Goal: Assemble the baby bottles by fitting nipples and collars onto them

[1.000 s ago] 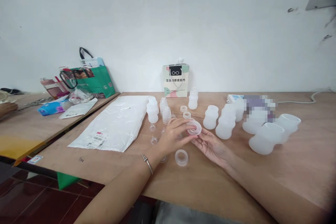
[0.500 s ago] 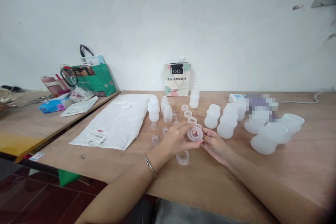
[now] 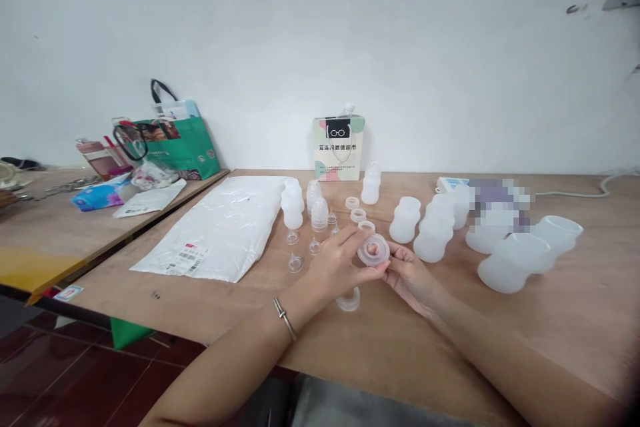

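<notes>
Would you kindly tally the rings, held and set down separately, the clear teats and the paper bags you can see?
Held ring: 1
Set-down rings: 4
Clear teats: 5
Paper bag: 1
Total in view: 11; others may be hidden.

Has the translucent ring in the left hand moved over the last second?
Yes, slightly: judged against the standing paper bag, the translucent ring now sits lower in the view, farther from it.

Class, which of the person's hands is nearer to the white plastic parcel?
Left. The left hand is to the right of the white plastic parcel; the right hand is farther to its right.
</notes>
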### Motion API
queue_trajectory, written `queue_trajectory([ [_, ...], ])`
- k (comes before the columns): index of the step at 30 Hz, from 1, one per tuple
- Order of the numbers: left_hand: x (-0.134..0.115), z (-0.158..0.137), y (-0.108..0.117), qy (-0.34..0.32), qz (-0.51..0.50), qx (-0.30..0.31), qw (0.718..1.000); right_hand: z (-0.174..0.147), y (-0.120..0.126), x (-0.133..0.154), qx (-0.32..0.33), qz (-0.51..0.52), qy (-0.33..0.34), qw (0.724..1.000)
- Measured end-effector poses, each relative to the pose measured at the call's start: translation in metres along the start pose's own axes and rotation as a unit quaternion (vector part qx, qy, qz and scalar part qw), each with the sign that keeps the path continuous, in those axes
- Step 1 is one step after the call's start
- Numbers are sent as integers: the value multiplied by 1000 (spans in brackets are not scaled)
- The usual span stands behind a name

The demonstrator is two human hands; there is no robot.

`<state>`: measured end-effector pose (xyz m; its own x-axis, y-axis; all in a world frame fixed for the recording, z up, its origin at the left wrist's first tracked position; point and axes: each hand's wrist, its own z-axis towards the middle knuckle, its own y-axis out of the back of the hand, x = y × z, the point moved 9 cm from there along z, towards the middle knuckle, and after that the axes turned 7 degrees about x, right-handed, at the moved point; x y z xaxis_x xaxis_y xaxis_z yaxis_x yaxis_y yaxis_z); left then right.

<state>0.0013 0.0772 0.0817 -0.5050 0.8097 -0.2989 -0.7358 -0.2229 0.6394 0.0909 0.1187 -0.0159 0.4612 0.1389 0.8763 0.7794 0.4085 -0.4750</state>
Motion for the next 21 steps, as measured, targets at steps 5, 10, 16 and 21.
queue_trajectory([
  [5, -8, 0, -1, -14, -16, 13, 1000, 2, 5, -3, -8, -30, -12, 999],
  [10, -11, -1, 1, -27, -27, 6, 999, 2, 6, -4, -5, -30, -19, 999],
  [16, -1, 0, 7, 16, -23, -14, 1000, -1, -1, 2, 23, -17, 0, 1000],
  [21, 7, 2, 2, 30, -52, 12, 998, -3, 1, 12, 16, -62, 35, 997],
])
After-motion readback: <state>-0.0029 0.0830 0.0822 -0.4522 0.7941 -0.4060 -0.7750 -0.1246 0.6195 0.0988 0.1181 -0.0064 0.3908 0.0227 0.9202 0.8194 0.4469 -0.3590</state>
